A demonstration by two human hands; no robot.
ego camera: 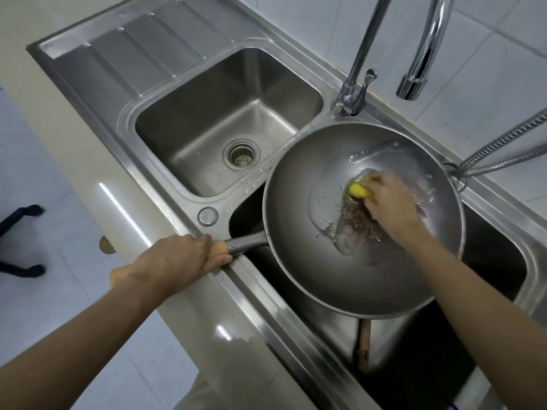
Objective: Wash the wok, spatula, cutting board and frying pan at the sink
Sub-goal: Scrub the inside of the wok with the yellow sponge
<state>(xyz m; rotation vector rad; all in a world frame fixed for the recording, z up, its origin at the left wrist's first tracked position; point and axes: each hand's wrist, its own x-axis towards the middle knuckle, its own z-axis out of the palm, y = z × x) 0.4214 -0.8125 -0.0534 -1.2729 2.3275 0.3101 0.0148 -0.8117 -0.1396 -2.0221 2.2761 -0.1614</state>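
- The wok sits tilted over the right-hand basin of the double sink, its bowl facing up towards us and its handle reaching out left over the sink's near rim.
- Our left hand has its fingers wrapped round the wooden end of that handle, holding the wok steady.
- Our right hand is inside the bowl, its fingers curled over a yellow sponge and pressing it against the far right part of the surface.
- Around the sponge we see water, a soapy film and brown flecks of residue, so we judge the wok to be mid-scrub and not yet rinsed.
- Below the wok, in the dark of the right-hand basin, a brownish wooden piece shows at the near edge; we cannot tell whether it belongs to the spatula or the cutting board.
- We cannot make out the frying pan, and nothing washed stands on the draining board at the far left, so most of the task seems to lie ahead.
- The left-hand basin holds only its drain strainer and some wet patches.
- The tap rises at the far side, its spout ending above the wok; no water appears to run from it.
- A metal hose crosses in from the right.
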